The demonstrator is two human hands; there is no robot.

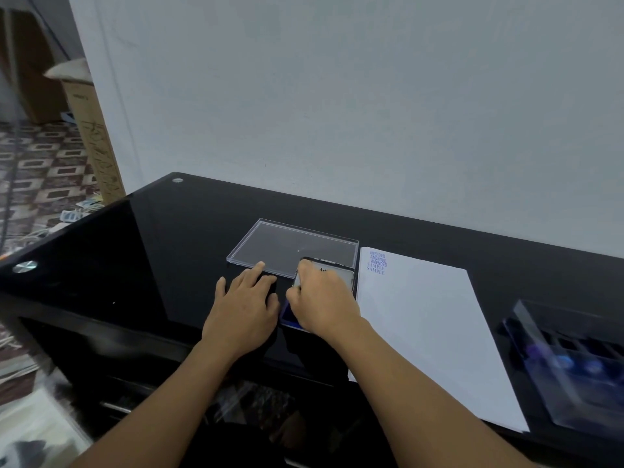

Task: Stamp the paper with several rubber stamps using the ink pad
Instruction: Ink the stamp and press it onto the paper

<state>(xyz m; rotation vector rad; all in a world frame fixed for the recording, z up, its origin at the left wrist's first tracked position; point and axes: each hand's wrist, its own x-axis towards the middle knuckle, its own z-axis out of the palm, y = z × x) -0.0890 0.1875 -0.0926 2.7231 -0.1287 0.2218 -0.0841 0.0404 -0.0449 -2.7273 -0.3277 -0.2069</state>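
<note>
Blue ink pad (291,314) lies at 9 o'clock of the paper (429,325); right hand (324,302) curls over it, grasp hidden; left hand (244,298) rests flat at the pad's 9 o'clock

lid (290,246) behind ink pad (289,314) | paper (429,332) right of it | tray (574,403) rightmost

Bare forearms (175,393), bare hands (241,307)

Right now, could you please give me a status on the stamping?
Left hand flat on table beside ink pad. Right hand curled over pad, contents hidden. Paper shows five prints. Clear lid behind pad, not blocking.
</note>
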